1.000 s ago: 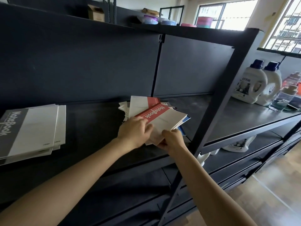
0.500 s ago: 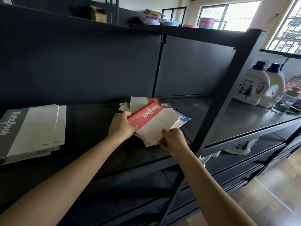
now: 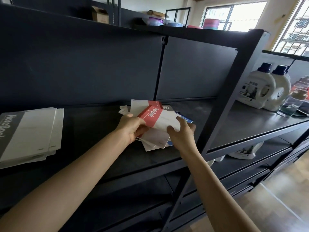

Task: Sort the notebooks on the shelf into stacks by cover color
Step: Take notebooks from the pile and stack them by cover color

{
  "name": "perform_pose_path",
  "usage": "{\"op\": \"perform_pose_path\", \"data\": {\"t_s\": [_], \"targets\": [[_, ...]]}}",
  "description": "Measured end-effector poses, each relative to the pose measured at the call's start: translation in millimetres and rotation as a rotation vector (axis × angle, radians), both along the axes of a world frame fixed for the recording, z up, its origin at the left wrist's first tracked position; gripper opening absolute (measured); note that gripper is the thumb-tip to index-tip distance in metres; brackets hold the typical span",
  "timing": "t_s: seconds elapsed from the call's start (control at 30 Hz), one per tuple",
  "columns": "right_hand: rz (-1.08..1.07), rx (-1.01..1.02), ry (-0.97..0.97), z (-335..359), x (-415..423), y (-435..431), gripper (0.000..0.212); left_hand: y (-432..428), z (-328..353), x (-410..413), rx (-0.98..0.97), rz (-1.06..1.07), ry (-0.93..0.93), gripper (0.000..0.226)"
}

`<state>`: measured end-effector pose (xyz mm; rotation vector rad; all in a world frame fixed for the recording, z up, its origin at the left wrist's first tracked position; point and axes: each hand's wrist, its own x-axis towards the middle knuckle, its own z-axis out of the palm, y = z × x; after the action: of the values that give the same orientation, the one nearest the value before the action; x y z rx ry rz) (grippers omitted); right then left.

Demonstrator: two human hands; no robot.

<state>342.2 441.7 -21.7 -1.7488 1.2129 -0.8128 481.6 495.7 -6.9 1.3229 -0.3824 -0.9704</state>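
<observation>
Left hand (image 3: 132, 129): centre of frame, fingers curled under the near left edge of the top red notebook (image 3: 156, 117), thumb on the cover, so clamped on it.
Right hand (image 3: 181, 133): just right of centre, fingers spread and bent over the notebook's near right corner. It touches the white cover, but I cannot tell if it is a real pinch.
Change: half a second ago the right hand pinched that corner from below and the left hand sat up by the red band. Now the left hand carries it, the right has moved on top, and the notebook is tipped further off the pile.
Meaning: probably peeling this one off the mixed pile (image 3: 155, 142). A second red notebook (image 3: 154, 103) and a blue notebook (image 3: 188, 120) wait underneath, so the sorting looks early.
Sorted: the grey stack (image 3: 30, 131) lies at the left edge of the frame, well apart.
Edges: the pile's near corners are near the shelf (image 3: 93, 131) front lip. The upright post (image 3: 222, 106) is just right of the right hand, so the swing that way is tight.
Room: bare board between the grey stack and the pile, likely the spot for reds.
</observation>
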Motion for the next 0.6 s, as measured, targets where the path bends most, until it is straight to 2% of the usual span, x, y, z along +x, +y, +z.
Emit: {"op": "perform_pose_path", "data": {"t_s": [0.1,0.13,0.23,0.27,0.33,0.43,0.5,0.6], "targets": [[0.101,-0.256,0.159,5.4,-1.3,4.3,0.064,5.5,-1.0,-7.1,0.005,-0.022,-0.036,0.021],[0.134,-0.319,0.270,4.8,-1.4,4.1,0.066,8.8,-1.7,-8.6,0.005,-0.025,-0.046,0.019],[0.170,-0.466,0.547,-1.5,-1.5,4.4,0.052,20.9,-7.7,-7.7,0.054,-0.049,-0.167,0.015],[0.168,-0.490,0.554,-4.2,-1.6,5.9,0.045,25.9,-10.0,-6.6,0.087,-0.072,-0.267,0.014],[0.179,-0.497,0.504,-8.1,-1.8,9.9,0.033,37.9,-12.6,-4.8,0.171,-0.158,-0.594,0.019],[0.214,-0.424,0.448,-13.7,-1.2,12.2,0.027,52.6,-15.0,-3.2,0.273,-0.305,-1.070,0.057],[0.219,-0.388,0.443,-17.0,-1.0,12.5,0.027,56.5,-16.7,-1.2,0.265,-0.371,-1.241,0.073],[0.232,-0.321,0.381,-16.9,-3.6,12.5,0.028,51.5,-25.5,5.0,0.347,-0.484,-1.472,0.080]]}}
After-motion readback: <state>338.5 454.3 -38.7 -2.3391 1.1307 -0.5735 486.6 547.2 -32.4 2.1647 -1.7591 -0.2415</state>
